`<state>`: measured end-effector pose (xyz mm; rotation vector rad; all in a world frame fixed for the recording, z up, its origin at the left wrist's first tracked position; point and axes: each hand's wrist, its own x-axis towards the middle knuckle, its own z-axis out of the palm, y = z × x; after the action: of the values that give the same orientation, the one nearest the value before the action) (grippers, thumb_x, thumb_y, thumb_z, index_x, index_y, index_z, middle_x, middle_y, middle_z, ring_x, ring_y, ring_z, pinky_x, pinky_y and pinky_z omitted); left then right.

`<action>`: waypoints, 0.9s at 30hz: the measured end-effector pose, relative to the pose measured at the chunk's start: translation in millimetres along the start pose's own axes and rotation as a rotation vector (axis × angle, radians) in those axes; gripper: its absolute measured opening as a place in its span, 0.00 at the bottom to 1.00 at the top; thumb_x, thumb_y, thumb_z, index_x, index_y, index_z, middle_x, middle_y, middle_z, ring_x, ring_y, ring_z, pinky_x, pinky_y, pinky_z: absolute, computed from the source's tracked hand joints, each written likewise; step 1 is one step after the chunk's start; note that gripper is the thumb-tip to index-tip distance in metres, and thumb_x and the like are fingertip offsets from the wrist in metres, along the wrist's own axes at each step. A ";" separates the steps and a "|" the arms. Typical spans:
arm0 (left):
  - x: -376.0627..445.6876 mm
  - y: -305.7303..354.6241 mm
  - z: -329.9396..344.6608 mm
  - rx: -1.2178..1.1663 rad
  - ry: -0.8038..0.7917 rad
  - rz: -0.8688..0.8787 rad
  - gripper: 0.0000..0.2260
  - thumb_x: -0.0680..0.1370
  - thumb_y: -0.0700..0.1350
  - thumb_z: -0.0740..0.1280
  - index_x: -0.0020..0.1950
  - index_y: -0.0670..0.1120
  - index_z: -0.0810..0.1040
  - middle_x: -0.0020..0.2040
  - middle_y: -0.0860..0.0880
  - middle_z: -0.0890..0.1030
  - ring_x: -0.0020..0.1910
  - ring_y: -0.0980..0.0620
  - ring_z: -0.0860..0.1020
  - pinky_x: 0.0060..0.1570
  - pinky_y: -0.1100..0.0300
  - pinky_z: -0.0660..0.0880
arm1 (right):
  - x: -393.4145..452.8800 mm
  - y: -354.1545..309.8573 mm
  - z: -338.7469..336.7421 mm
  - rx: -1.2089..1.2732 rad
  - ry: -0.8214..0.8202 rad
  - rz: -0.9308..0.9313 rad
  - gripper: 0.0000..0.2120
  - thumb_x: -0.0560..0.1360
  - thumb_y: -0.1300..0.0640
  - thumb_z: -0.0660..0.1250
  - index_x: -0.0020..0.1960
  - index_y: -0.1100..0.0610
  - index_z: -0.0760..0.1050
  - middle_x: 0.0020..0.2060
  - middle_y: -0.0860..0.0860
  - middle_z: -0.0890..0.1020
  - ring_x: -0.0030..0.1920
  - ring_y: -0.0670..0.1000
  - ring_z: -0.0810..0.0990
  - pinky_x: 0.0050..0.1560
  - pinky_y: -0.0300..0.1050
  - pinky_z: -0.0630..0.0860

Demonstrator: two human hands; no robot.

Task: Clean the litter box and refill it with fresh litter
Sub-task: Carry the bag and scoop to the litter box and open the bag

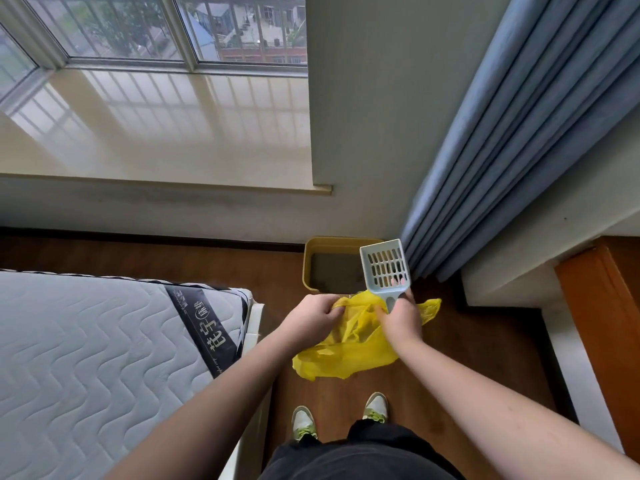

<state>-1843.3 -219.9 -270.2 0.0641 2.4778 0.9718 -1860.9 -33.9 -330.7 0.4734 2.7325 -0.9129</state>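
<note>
- Standing on the wood floor (pixel 346 393), we look down past our shoes (pixel 304 422) at the job ahead.
- Our left hand (pixel 313 315) is clenched on the top edge of the yellow bag (pixel 349 344), fingers pinching the plastic.
- Our right hand (pixel 401 322) grips the scoop (pixel 385 266) by its handle, and its fingers also catch the bag's other edge, so both hands hold the bag in the air.
- The scoop, pale blue and slotted, points up and away from us, its head overlapping the near right corner of the box in our view.
- And there's the litter box (pixel 311 247), mustard yellow, on the floor against the wall, just left of the blue curtain (pixel 502 150).
- Grey litter (pixel 332 271) lies inside the box; the bag's top edge hides its near rim.
- To our left sits the quilted mattress (pixel 86 341), its dark label band toward us.
- Up above, the sill (pixel 156 126) gleams under the window (pixel 156 26).
- Off to the right, an orange wooden piece (pixel 599 323) leans by the white ledge.
</note>
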 end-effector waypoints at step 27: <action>12.3 -72.9 -5.9 0.707 0.022 0.073 0.48 0.66 0.55 0.78 0.77 0.51 0.53 0.64 0.45 0.64 0.60 0.46 0.68 0.50 0.53 0.76 | 32.6 20.5 -55.9 0.007 -0.560 -0.014 0.12 0.72 0.56 0.72 0.56 0.54 0.79 0.48 0.52 0.83 0.49 0.52 0.81 0.52 0.50 0.78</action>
<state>-1847.7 -275.6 -319.1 0.3728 2.7286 0.0791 -1889.3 23.4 -308.1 0.1622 2.2244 -0.8943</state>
